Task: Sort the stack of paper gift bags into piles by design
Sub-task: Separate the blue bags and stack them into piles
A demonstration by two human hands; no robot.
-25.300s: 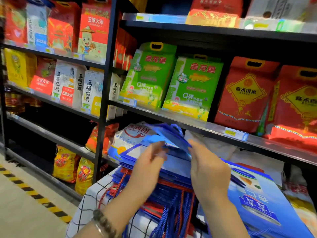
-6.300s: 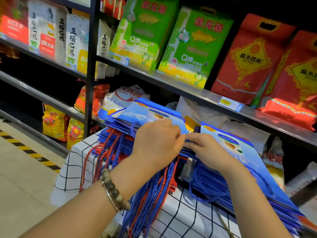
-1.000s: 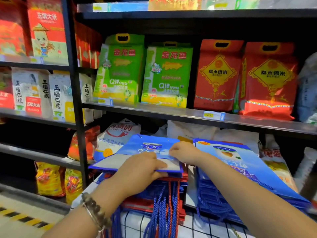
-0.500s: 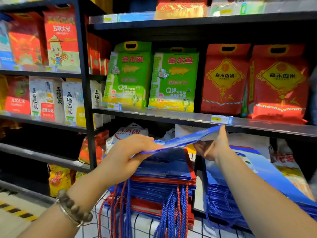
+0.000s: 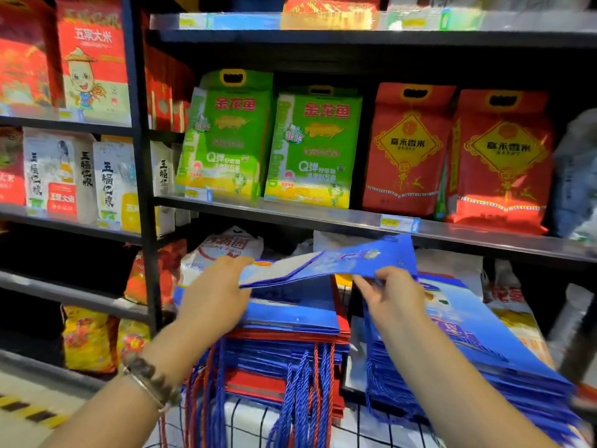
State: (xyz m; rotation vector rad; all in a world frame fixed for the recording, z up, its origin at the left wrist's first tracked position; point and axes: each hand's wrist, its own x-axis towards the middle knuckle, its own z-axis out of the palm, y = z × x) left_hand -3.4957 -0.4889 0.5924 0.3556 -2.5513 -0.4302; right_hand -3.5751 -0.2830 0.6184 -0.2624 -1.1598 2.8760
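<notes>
A checked tablecloth (image 5: pixel 245 426) bears a red-and-blue bag stack (image 5: pixel 290 347), a blue pile (image 5: pixel 484 360) beside it.

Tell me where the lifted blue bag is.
Centre of the head view: the blue bag, held by left hand and right hand, hangs above the mixed stack.

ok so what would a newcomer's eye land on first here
Most likely the flat blue gift bag held up mid-frame, left hand at its left end, right hand pinching its lower edge. Under it sits a mixed stack of blue and red bags, cord handles hanging off the front, with a blue pile to its right. Behind, green rice bags and red rice bags glow on the shelf.
</notes>
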